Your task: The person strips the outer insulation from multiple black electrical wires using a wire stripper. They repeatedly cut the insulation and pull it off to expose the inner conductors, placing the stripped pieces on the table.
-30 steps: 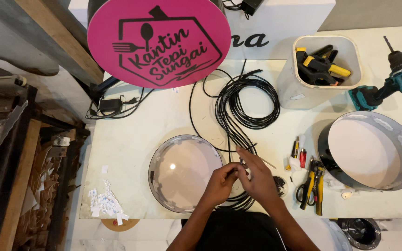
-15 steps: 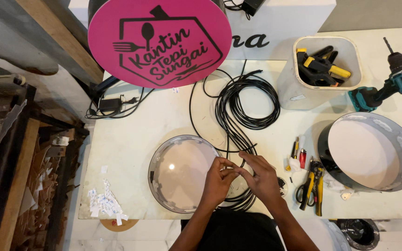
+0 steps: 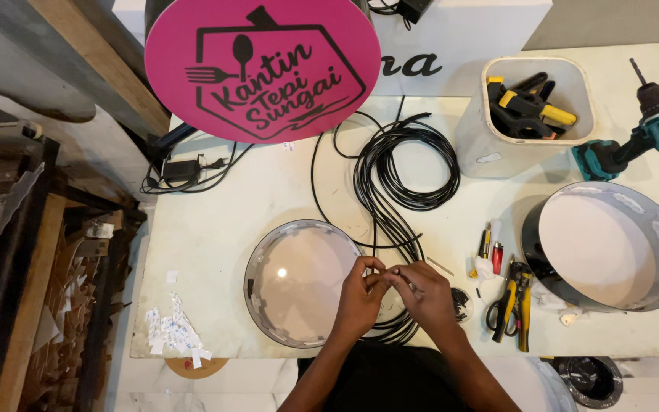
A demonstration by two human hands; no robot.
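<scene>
My left hand (image 3: 360, 300) and my right hand (image 3: 421, 294) meet fingertip to fingertip over the near edge of the white table (image 3: 223, 221). Both pinch a strand of the black cable (image 3: 390, 206), which loops in a coil at the table's middle and runs down under my hands. Just left of my left hand lies a shallow round metal-rimmed casing (image 3: 299, 282) with a white inside. What the fingertips hold beyond the cable is too small to tell.
A round pink sign (image 3: 261, 69) stands at the back. A white bin of clamps (image 3: 532, 114), a teal cordless drill (image 3: 634, 137) and a larger round casing (image 3: 608, 244) sit to the right. Pliers, scissors and small tools (image 3: 505, 294) lie beside my right hand. Paper scraps (image 3: 173, 332) litter the left.
My right hand's fingers were stretched over the cable; they have curled in and drawn closer to the left hand. Both hands shifted slightly toward me.
</scene>
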